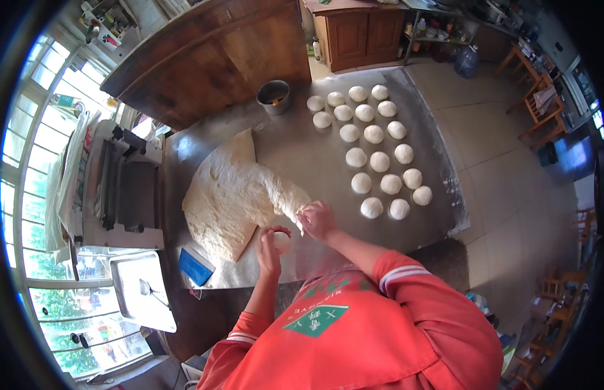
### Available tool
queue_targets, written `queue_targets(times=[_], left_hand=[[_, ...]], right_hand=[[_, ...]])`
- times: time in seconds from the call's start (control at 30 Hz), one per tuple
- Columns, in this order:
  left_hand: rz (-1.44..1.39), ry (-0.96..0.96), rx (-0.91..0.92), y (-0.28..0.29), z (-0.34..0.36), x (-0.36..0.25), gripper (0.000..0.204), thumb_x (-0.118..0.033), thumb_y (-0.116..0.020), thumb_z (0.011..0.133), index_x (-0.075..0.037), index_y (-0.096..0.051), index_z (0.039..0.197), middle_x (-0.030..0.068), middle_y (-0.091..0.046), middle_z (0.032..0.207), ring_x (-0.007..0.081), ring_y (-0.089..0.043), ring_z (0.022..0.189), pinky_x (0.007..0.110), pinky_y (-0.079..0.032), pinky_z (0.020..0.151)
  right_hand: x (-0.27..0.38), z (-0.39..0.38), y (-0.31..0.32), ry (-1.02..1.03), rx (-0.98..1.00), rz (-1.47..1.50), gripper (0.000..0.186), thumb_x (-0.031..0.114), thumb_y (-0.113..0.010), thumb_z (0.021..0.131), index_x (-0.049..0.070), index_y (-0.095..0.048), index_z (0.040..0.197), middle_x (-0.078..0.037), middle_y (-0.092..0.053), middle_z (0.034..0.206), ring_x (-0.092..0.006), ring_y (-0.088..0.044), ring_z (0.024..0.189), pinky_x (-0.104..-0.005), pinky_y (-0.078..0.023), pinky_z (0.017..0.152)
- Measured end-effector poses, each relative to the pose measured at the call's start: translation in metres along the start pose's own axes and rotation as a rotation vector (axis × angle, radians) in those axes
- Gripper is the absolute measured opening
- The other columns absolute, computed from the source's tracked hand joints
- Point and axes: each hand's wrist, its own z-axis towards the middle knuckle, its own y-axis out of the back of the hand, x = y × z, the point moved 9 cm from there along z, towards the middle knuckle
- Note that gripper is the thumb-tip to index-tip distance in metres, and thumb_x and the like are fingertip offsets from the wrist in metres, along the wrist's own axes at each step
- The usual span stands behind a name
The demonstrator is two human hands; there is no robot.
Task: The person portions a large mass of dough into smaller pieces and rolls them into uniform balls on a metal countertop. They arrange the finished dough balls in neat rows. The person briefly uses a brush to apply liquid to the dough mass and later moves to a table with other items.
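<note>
Right hand point(319, 220) grips a dough slab point(224, 195), left hand point(268, 251) cups a dough piece point(283, 243) at the metal worktop point(295, 153)'s near edge, beside tiled floor point(503, 201), the red apron point(328, 357) bearing lettering.

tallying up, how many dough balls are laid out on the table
20 dough balls: three lengthwise rows of six on the right of the table, plus two left of their far end. None looks hidden.

Blown-out daylight from left-hand windows point(36, 244), edges bent and dark
</note>
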Motion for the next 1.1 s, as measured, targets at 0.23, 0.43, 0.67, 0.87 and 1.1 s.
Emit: queue_targets(times=[0.23, 0.43, 0.67, 0.87, 1.1], left_hand=[[0.468, -0.017, -0.010, -0.033, 0.053, 0.068, 0.059, -0.034, -0.069, 0.089, 0.003, -0.050, 0.131, 0.0248, -0.050, 0.134, 0.0321, -0.048, 0.128, 0.042, -0.040, 0.104], [0.632, 0.340, -0.439, 0.009, 0.075, 0.125, 0.060, -0.043, -0.080, 0.075, 0.003, -0.060, 0.107, 0.0197, -0.058, 0.110, 0.0337, -0.050, 0.114, 0.046, -0.037, 0.103], [1.106, 0.028, -0.596, -0.045, 0.110, 0.110, 0.056, -0.031, -0.079, 0.071, 0.002, -0.052, 0.108, 0.0224, -0.054, 0.107, 0.0403, -0.048, 0.109, 0.049, -0.038, 0.097], [0.623, -0.003, -0.329, -0.063, 0.111, 0.106, 0.045, -0.026, -0.068, 0.083, 0.003, -0.049, 0.112, 0.0297, -0.059, 0.102, 0.0497, -0.057, 0.095, 0.052, -0.047, 0.082], [0.368, 0.203, 0.318, -0.053, 0.018, 0.083, 0.062, -0.040, -0.071, 0.085, 0.005, -0.050, 0.123, 0.0265, -0.064, 0.107, 0.0371, -0.064, 0.103, 0.046, -0.050, 0.086]], right_hand=[[-0.081, -0.035, -0.002, -0.835, 0.174, 1.486, 0.040, 0.047, -0.062, 0.092, 0.008, -0.059, 0.103, -0.006, -0.064, 0.083, -0.0168, -0.065, 0.066, -0.0332, -0.059, 0.058], [-0.100, 0.113, 0.162, -0.029, -0.501, 0.293, 0.047, 0.034, -0.071, 0.085, 0.005, -0.053, 0.117, -0.017, -0.055, 0.122, -0.0304, -0.054, 0.114, -0.0449, -0.044, 0.092], [-0.098, 0.181, 0.130, 0.131, -0.098, -0.460, 0.067, 0.054, -0.056, 0.090, 0.011, -0.048, 0.140, -0.016, -0.033, 0.153, -0.0318, -0.026, 0.144, -0.0518, -0.022, 0.115], [-0.070, 0.093, 0.035, -0.212, 0.192, 0.293, 0.071, 0.065, -0.069, 0.074, 0.000, -0.067, 0.101, -0.019, -0.063, 0.107, -0.0310, -0.057, 0.102, -0.0414, -0.047, 0.086], [-0.105, 0.016, -0.099, -0.654, 0.672, 0.783, 0.030, 0.030, -0.074, 0.075, 0.001, -0.069, 0.082, -0.009, -0.067, 0.071, -0.0178, -0.060, 0.055, -0.0316, -0.045, 0.047]])
